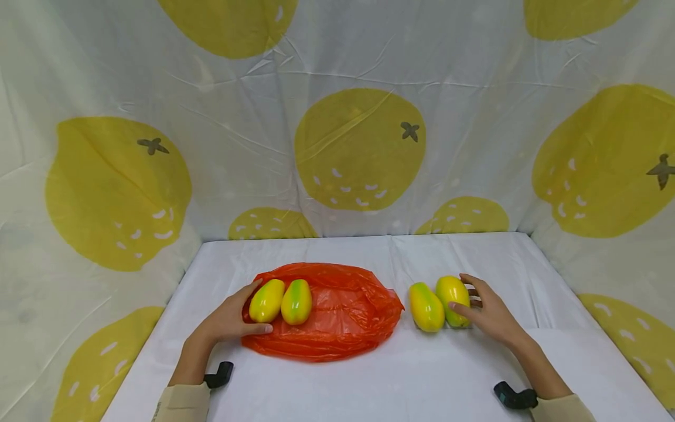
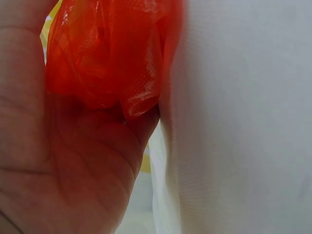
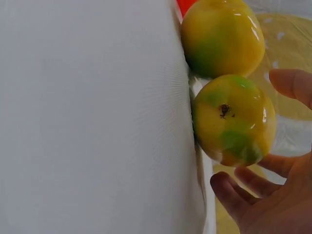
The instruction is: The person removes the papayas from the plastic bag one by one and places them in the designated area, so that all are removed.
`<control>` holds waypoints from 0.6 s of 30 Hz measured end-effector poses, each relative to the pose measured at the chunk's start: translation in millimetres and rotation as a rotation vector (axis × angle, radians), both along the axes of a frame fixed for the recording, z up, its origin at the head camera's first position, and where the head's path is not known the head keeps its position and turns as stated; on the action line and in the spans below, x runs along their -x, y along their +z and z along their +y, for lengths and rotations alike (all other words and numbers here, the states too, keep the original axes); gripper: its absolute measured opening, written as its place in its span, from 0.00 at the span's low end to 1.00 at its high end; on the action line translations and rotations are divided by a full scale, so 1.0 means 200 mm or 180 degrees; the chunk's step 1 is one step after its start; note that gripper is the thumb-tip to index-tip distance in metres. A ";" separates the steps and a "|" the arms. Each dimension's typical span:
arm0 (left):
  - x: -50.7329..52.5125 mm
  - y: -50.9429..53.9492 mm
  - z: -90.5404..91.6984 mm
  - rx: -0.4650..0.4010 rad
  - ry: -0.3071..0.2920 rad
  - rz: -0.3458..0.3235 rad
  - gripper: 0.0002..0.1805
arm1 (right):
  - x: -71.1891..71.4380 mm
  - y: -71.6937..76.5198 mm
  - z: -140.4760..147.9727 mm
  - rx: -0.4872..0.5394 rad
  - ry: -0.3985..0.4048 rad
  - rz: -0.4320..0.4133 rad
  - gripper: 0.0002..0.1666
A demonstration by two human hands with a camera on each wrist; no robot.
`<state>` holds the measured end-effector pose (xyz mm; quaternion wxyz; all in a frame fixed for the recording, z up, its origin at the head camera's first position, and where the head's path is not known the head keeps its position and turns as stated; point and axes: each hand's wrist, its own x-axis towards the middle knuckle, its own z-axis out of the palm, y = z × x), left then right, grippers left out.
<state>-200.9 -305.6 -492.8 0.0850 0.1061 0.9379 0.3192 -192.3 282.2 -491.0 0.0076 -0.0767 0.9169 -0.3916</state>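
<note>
Two yellow-green fruits, one (image 1: 267,301) at the far left and one (image 1: 296,302) beside it, lie on a red plastic bag (image 1: 348,305). My left hand (image 1: 229,316) curves round the bag's left end, thumb in front and fingers behind; in the left wrist view red plastic (image 2: 107,53) lies between thumb and fingers of the hand (image 2: 83,165). Right of the bag two more fruits, one (image 1: 426,307) and one (image 1: 452,293), lie side by side. My right hand (image 1: 493,313) is spread around the rightmost one. In the right wrist view that fruit (image 3: 234,119) sits between the spread thumb and fingers (image 3: 243,195).
The white cloth-covered table (image 1: 327,387) runs back to a hanging cloth (image 1: 474,146) with a yellow fruit print, which also rises at both sides. Black devices are strapped at the left wrist (image 1: 219,375) and the right wrist (image 1: 514,396).
</note>
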 end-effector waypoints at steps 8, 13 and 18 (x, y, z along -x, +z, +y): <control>0.00 0.00 0.00 0.0022 0.0012 0.0006 0.66 | 0.01 0.02 0.01 0.0016 0.0042 0.0030 0.49; 0.00 0.00 0.00 0.0017 -0.0001 0.0027 0.66 | 0.02 0.05 0.03 0.0040 0.0077 0.0144 0.46; 0.00 0.00 0.00 0.0016 0.0004 0.0027 0.66 | 0.04 0.08 0.04 0.0073 0.0088 0.0219 0.44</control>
